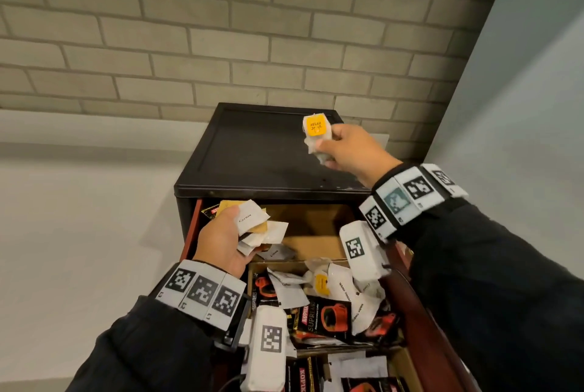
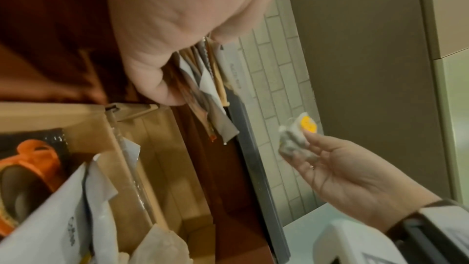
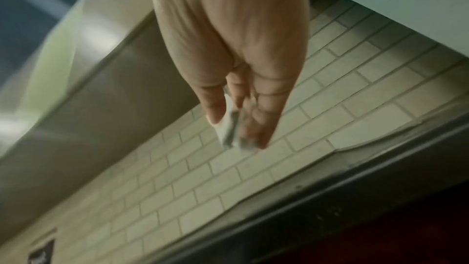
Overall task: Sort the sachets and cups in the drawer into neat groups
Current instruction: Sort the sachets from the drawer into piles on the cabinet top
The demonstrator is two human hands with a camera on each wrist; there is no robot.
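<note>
- Your right hand (image 1: 346,148) pinches a small tea bag with a yellow tag (image 1: 316,131) between thumb and fingers, raised above the black cabinet top (image 1: 252,154), near its back right corner.
- Your left hand (image 1: 221,236) grips a fanned bundle of sachets (image 1: 256,224), white and tan ones together, over the back left corner of the open drawer (image 1: 420,322).
- The front cardboard compartment (image 1: 252,268) of the drawer holds a loose heap: white sachets (image 1: 289,292), black coffee sachets with a red cup printed on them (image 1: 325,317), and another yellow-tagged tea bag (image 1: 320,284).
- The back compartment (image 1: 316,227) is bare cardboard at its right side, with one white sachet (image 1: 276,252) lying at its front edge.
- Behind the cabinet stands a grey brick wall (image 1: 189,28).
- Whether any cups sit in the drawer, you cannot tell from these views.
</note>
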